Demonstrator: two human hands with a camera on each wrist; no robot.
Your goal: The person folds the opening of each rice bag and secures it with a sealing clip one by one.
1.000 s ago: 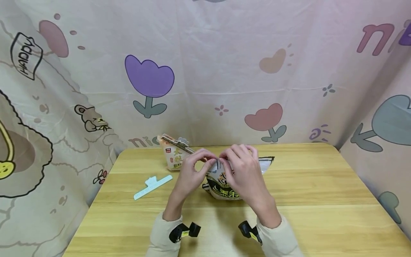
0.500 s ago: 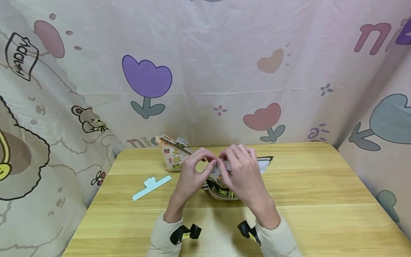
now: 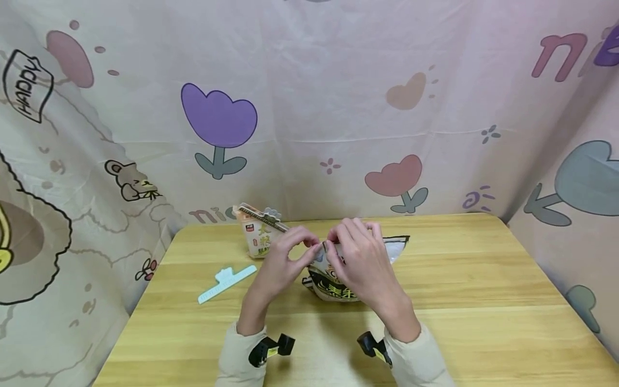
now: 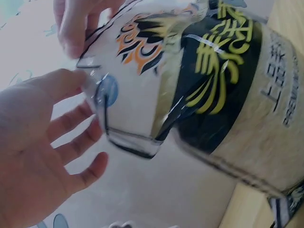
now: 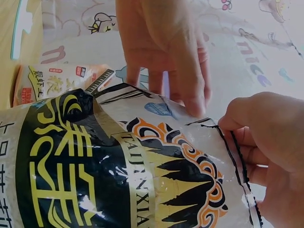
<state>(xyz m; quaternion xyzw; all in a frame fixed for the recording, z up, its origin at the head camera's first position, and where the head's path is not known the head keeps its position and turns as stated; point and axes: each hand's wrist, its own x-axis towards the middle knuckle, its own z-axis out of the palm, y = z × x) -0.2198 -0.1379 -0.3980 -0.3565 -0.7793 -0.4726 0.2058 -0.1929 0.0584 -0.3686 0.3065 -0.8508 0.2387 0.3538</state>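
A plastic food bag (image 3: 333, 290) with a black band and yellow characters stands in the middle of the table, its top edge raised between both hands. My left hand (image 3: 285, 260) pinches the upper left part of that edge, thumb in front and fingers behind. Close beside it, my right hand (image 3: 362, 263) pinches the black-lined top edge (image 5: 240, 166). In the left wrist view the bag's side corner folds down below the left thumb (image 4: 59, 83). A pale blue sealing clip (image 3: 227, 284) lies on the table to the left of the hands.
Behind the left hand stands a smaller white and orange food pack (image 3: 256, 236), with a clip (image 3: 268, 216) along its slanted top. The wooden table (image 3: 483, 279) ends at a printed cloth backdrop (image 3: 309, 107) at the back and sides.
My left hand has shifted slightly left and down, with its fingertips along the bag's top edge. The right hand keeps its pinch and tilts slightly left. The clip stays put.
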